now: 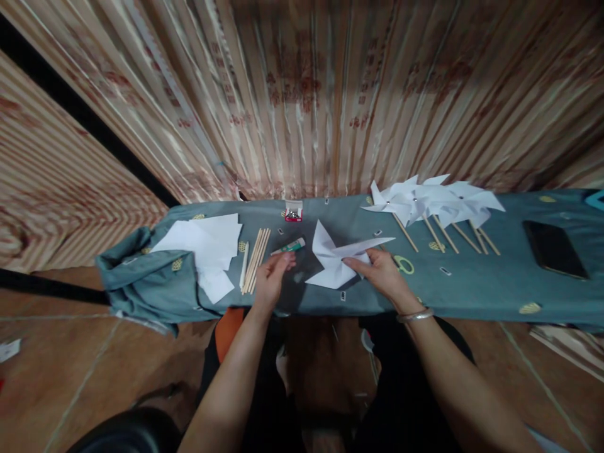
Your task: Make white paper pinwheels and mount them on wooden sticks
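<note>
My right hand (381, 272) grips a folded white paper pinwheel (336, 267) by its right side, thumb on top and fingers behind. The pinwheel has no stick on it. To its left, my left hand (275, 272) is closed with thumb and fingertips together. Whatever it may pinch is too small to make out. Just beyond the left fingers lies a green and white glue stick (293, 245). Several wooden sticks (257, 259) lie left of that hand, beside a white pen-like rod (244, 265). A small open red and white box (293, 212) holds metal pins.
White paper sheets (214, 242) lie at the left of the cloth-covered table (476, 286). Several pinwheels on sticks (441, 198) overlap at the back right. Scissors with green handles (404, 265) lie beside my right hand. A black phone (554, 248) rests farther right. A curtain (321, 94) hangs behind.
</note>
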